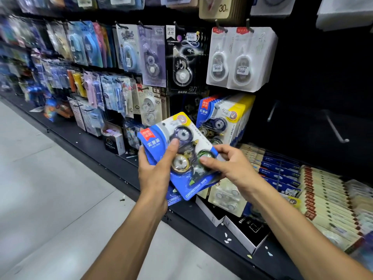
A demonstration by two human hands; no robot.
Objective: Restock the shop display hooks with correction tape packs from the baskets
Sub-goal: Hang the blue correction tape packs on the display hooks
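Hanging on the display wall (302, 77) are matching packs (224, 118); below them, blue correction tape packs (161, 142) are gripped by the left hand (153, 170) and pinched by the right hand (228, 164). Light, stiff, probably slippery; best held by the card edge.

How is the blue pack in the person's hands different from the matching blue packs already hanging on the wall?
The held pack is tilted and gripped by the left hand and right hand; the hanging packs sit upright on a hook. The held pack is at the front of a small bundle in the hands, while the hanging packs form a thicker row. Both share the blue and yellow card and round tape dispensers.
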